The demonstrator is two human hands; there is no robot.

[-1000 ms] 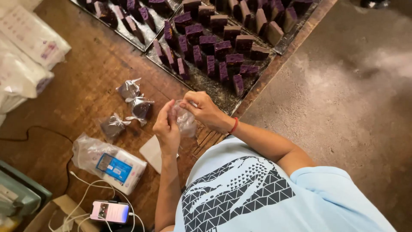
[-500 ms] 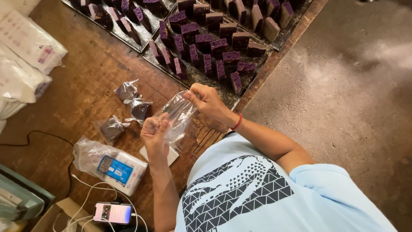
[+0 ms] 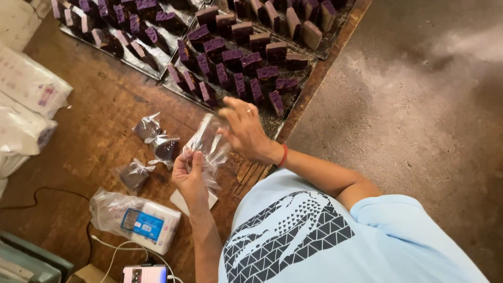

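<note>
Just left of the fingers, three wrapped purple pieces (image 3: pixel 152 147) lie on the wooden bench (image 3: pixel 94 115). Beyond the fingers sit trays of purple blocks (image 3: pixel 246 63); a plastic packet (image 3: pixel 135 220) lies nearer.

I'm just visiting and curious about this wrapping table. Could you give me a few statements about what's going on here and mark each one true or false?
1. The left hand pinches a clear, empty plastic bag. True.
2. The right hand holds a purple cake slice. False: it is open with fingers spread, beside the bag, holding no slice.
3. Three small wrapped dark pieces lie on the brown wooden table. True.
4. The metal trays hold nothing. False: they carry rows of purple-topped cake slices.
5. The person wears a red band on the right wrist. True.
6. The packet with a blue label sits on a tray. False: it lies on the table near the person.
</note>
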